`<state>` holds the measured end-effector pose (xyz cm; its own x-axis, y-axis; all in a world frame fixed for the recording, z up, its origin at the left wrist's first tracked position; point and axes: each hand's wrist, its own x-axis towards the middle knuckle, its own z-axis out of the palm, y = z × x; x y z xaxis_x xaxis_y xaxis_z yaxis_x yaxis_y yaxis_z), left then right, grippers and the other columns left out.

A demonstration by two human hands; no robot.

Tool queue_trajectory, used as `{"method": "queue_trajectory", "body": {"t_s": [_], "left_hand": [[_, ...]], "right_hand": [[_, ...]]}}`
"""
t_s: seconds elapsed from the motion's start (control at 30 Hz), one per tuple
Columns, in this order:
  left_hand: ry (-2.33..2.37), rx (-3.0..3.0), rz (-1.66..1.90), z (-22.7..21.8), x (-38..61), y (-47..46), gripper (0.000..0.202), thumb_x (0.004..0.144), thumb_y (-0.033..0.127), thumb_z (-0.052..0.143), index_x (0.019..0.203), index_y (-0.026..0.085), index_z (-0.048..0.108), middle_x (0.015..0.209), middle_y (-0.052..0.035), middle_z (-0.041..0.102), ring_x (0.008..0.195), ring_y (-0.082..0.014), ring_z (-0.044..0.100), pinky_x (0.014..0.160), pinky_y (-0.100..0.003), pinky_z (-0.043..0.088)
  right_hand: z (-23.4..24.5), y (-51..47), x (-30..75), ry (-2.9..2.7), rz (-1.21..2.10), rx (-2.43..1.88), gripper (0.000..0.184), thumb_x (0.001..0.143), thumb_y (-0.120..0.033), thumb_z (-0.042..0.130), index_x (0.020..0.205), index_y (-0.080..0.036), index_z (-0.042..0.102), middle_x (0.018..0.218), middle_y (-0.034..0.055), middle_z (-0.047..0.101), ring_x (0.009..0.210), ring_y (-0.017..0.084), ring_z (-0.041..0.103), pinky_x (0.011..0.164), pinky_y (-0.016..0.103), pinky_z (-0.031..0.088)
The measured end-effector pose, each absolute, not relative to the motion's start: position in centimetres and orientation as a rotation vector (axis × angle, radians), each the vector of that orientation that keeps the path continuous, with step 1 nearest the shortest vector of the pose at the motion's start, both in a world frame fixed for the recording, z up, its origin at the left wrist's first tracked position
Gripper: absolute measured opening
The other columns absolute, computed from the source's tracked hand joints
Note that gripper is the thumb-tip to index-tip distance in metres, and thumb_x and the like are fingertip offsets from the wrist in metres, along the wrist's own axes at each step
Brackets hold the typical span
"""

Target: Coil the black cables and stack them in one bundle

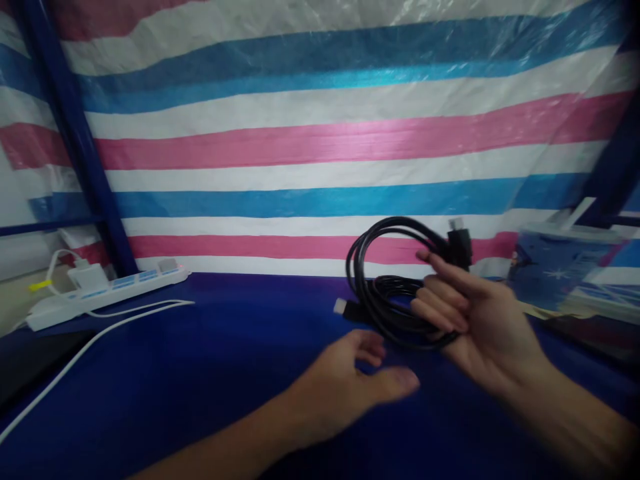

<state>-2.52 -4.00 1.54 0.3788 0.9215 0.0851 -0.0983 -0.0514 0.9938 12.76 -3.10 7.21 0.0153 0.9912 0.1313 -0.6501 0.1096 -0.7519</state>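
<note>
A coiled black cable (356,267) hangs in loops from my right hand (480,313), whose fingers are curled round the strands. Above those fingers stands one end of it, a black plug (459,245) with a flat metal tip, like an HDMI plug, slightly blurred. To the left, low by the loops, another black plug with a pale metal tip (341,307) points left. More black cable coils (397,285) show behind the loops; whether they belong to the same cable I cannot tell. My left hand (350,373) is just below and left of the coil, thumb and fingers apart, holding nothing.
A white power strip (125,285) with a plugged-in charger (90,277) lies at the left on the blue table (225,360). A white cord (90,340) runs near a dark flat object (35,367). At the right stands a blue patterned container (550,267). Striped sheeting (320,147) hangs behind.
</note>
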Motion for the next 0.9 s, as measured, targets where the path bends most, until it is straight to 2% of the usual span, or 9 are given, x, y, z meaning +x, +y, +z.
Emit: {"method": "queue_trajectory", "body": {"t_s": [0.1, 0.17, 0.23, 0.33, 0.47, 0.6, 0.7, 0.83, 0.9], "left_hand": [[0.483, 1.102, 1.141, 1.8, -1.7, -4.6, 0.063, 0.060, 0.033, 0.081, 0.117, 0.022, 0.056, 0.119, -0.0076, 0.059, 0.100, -0.0186, 0.058, 0.083, -0.028, 0.044], [0.486, 0.933, 1.252, 2.5, -1.9, -4.5, 0.038, 0.072, 0.032, 0.071, 0.107, 0.020, 0.060, 0.105, -0.0054, 0.064, 0.087, -0.0147, 0.060, 0.080, -0.027, 0.044], [0.575, 0.773, 1.336, 3.3, -2.5, -4.3, 0.017, 0.082, 0.031, 0.062, 0.080, 0.015, 0.060, 0.078, -0.0024, 0.063, 0.071, -0.0114, 0.058, 0.072, -0.025, 0.044], [0.638, 0.740, 1.311, 4.1, -3.4, -3.8, 0.044, 0.089, 0.039, 0.051, 0.053, 0.015, 0.042, 0.048, 0.0020, 0.045, 0.052, -0.0086, 0.048, 0.061, -0.023, 0.041], [0.427, 0.843, 1.177, 4.6, -4.2, -3.8, 0.033, 0.091, 0.028, 0.046, 0.061, 0.016, 0.050, 0.035, 0.0098, 0.017, 0.033, -0.0050, 0.024, 0.048, -0.020, 0.035], [0.392, 0.908, 1.114, 5.2, -5.5, -3.5, 0.031, 0.089, 0.022, 0.044, 0.059, 0.016, 0.049, 0.035, 0.0106, 0.011, 0.030, -0.0038, 0.012, 0.040, -0.019, 0.028], [0.614, 0.945, 1.220, 5.4, -6.4, -2.5, 0.028, 0.087, 0.026, 0.049, 0.061, 0.016, 0.049, 0.038, 0.0116, 0.011, 0.033, -0.0031, 0.006, 0.036, -0.018, 0.018], [0.941, 1.253, 1.198, 4.9, -6.0, -1.8, 0.020, 0.077, 0.026, 0.061, 0.062, 0.017, 0.050, 0.038, 0.0108, 0.022, 0.032, -0.0030, 0.016, 0.035, -0.019, 0.015], [1.008, 1.365, 1.198, 4.4, -5.4, -2.1, 0.017, 0.073, 0.024, 0.062, 0.062, 0.018, 0.051, 0.038, 0.0100, 0.026, 0.033, -0.0043, 0.020, 0.036, -0.021, 0.016]], "right_hand": [[5.3, -3.7, 10.8, -0.756, 1.612, -0.576, 0.008, 0.082, -0.023, 0.062, 0.078, -0.016, 0.064, 0.041, -0.0101, 0.021, 0.036, 0.003, 0.013, 0.039, 0.016, 0.031], [3.9, -4.1, 9.5, -0.845, 1.621, -0.608, 0.009, 0.081, -0.025, 0.065, 0.084, -0.017, 0.065, 0.041, -0.0092, 0.030, 0.039, 0.004, 0.030, 0.053, 0.019, 0.042], [3.1, -4.3, 8.8, -0.964, 1.545, -0.647, 0.012, 0.081, -0.027, 0.066, 0.087, -0.017, 0.066, 0.049, -0.0060, 0.045, 0.053, 0.007, 0.049, 0.068, 0.023, 0.045], [3.0, -4.3, 8.9, -1.048, 1.467, -0.724, 0.012, 0.077, -0.026, 0.068, 0.084, -0.016, 0.066, 0.066, -0.0010, 0.059, 0.071, 0.012, 0.057, 0.076, 0.025, 0.043], [3.8, -4.4, 9.8, -0.929, 1.568, -0.776, 0.013, 0.074, -0.024, 0.070, 0.085, -0.018, 0.065, 0.061, -0.0036, 0.054, 0.065, 0.010, 0.055, 0.071, 0.026, 0.043], [4.1, -4.3, 11.0, -1.157, 1.791, -0.587, 0.017, 0.079, -0.026, 0.065, 0.094, -0.018, 0.067, 0.059, -0.0024, 0.054, 0.072, 0.013, 0.061, 0.080, 0.029, 0.043], [4.4, -3.6, 12.0, -1.336, 1.727, -0.482, 0.025, 0.079, -0.033, 0.065, 0.099, -0.017, 0.066, 0.078, 0.0031, 0.064, 0.088, 0.018, 0.063, 0.087, 0.032, 0.043], [5.0, -3.0, 12.0, -1.503, 1.533, -0.696, 0.027, 0.079, -0.042, 0.065, 0.090, -0.017, 0.061, 0.059, -0.0034, 0.053, 0.051, 0.009, 0.052, 0.062, 0.028, 0.046], [5.0, -3.1, 11.4, -1.567, 1.379, -0.914, 0.028, 0.076, -0.042, 0.068, 0.082, -0.017, 0.058, 0.047, -0.0089, 0.039, 0.038, 0.005, 0.033, 0.044, 0.021, 0.033]]}}
